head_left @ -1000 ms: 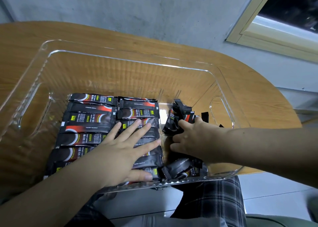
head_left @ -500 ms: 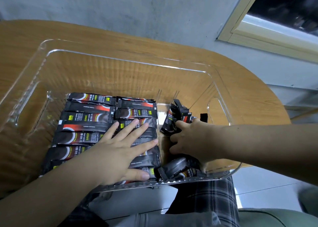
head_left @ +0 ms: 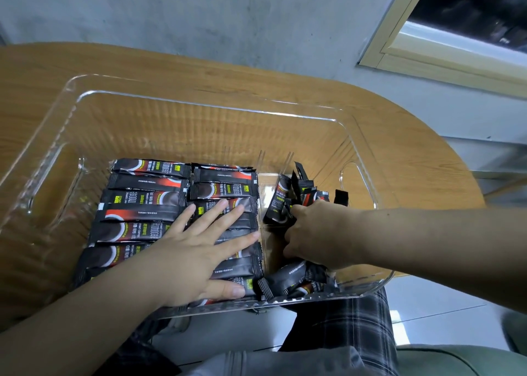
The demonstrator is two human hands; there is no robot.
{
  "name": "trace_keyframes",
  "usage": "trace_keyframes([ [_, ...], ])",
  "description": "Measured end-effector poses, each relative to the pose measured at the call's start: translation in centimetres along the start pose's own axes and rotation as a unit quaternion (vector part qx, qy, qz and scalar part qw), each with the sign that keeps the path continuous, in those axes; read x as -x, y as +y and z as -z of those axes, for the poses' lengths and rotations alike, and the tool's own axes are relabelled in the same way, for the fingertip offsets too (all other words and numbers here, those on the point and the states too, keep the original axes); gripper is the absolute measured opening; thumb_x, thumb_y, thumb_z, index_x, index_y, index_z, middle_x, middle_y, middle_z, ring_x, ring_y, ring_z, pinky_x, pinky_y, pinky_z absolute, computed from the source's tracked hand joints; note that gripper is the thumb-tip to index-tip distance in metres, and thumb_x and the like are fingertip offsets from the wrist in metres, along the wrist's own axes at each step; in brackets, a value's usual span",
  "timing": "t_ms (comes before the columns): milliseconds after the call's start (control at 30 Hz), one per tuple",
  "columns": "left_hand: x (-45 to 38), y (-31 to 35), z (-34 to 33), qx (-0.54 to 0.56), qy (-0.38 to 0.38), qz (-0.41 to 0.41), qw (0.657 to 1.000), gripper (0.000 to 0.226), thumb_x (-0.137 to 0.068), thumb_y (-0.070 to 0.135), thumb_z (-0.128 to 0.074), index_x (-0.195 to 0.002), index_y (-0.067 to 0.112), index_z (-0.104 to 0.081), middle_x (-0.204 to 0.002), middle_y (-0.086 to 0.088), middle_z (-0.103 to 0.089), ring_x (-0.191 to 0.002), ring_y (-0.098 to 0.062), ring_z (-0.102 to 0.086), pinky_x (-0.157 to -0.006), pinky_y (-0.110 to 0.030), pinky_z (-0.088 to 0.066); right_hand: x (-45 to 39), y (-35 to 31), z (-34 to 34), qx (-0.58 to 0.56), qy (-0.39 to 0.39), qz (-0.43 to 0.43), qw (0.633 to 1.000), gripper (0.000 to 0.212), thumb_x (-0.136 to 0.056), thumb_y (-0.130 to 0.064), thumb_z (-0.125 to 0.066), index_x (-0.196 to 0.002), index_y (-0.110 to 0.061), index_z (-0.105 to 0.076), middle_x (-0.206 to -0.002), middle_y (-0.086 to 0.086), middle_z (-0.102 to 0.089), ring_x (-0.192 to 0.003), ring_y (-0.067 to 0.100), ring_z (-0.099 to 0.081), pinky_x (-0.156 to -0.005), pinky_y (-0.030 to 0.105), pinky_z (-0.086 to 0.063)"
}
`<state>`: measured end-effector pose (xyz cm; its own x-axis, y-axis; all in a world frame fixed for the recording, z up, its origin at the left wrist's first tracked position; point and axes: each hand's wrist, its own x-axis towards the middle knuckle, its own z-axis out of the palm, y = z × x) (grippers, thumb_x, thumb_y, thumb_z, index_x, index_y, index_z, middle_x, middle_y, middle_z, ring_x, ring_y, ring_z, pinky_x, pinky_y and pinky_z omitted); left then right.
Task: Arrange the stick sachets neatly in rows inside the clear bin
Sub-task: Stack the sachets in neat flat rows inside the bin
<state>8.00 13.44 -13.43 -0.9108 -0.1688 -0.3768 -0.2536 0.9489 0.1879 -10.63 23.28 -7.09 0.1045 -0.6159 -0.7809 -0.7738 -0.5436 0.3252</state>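
In the clear bin (head_left: 85, 102), rows of stick sachets (head_left: 148, 201) lay from 9 to 3 o'clock. The left hand (head_left: 196, 250) pressed flat on them; the right hand (head_left: 316, 233) gripped a loose bunch of sachets (head_left: 281, 201) pointing to 12 o'clock.

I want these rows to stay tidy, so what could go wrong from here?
1. The right hand grips a bunch of sachets standing unevenly; dropped together, they would likely land crooked.
2. The loose sachets by the near wall of the bin may push into the neat rows.
3. If the flat left hand lifts, those rows could shift.
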Motion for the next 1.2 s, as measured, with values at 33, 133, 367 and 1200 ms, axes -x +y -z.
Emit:
trace_keyframes([
  [33,0.0,0.0,0.0,0.003,-0.001,0.001,1.0,0.068,-0.059,0.085,-0.002,-0.116,0.066,0.031,-0.133,0.017,0.053,-0.118,-0.004,0.054,-0.107,-0.041,0.028,0.0,0.0,0.0,0.0,0.004,-0.001,1.0,0.038,-0.095,-0.021,-0.053,-0.131,-0.028,-0.043,-0.117,-0.001,-0.054,-0.091,0.024,-0.032,-0.062,0.035,-0.039],
  [133,0.0,0.0,0.1,0.004,-0.004,0.005,1.0,0.07,-0.059,0.085,-0.003,-0.118,0.065,0.029,-0.133,0.017,0.053,-0.118,-0.004,0.054,-0.106,-0.04,0.028,0.3,0.2,-0.2,-0.003,0.031,-0.007,0.999,0.035,-0.095,-0.017,-0.051,-0.128,-0.027,-0.045,-0.115,0.0,-0.055,-0.094,0.025,-0.038,-0.062,0.034,-0.04],
  [367,-0.3,-0.2,0.4,0.009,-0.009,0.015,1.0,0.069,-0.058,0.084,-0.005,-0.115,0.066,0.03,-0.129,0.018,0.055,-0.116,-0.003,0.055,-0.106,-0.04,0.028,1.1,2.0,0.2,-0.026,0.106,-0.011,0.994,0.034,-0.09,-0.03,-0.061,-0.122,-0.029,-0.049,-0.113,-0.004,-0.058,-0.099,0.024,-0.042,-0.059,0.032,-0.031],
  [1200,-0.3,-0.3,1.2,0.011,-0.017,0.019,1.0,0.061,-0.082,0.077,-0.027,-0.108,0.071,0.028,-0.118,0.024,0.056,-0.12,-0.002,0.052,-0.104,-0.036,0.031,3.4,6.0,1.4,-0.294,0.264,0.005,0.919,0.042,-0.072,-0.019,-0.074,-0.073,-0.036,-0.036,-0.079,-0.007,-0.059,-0.071,0.009,-0.043,-0.063,0.025,-0.032],
])
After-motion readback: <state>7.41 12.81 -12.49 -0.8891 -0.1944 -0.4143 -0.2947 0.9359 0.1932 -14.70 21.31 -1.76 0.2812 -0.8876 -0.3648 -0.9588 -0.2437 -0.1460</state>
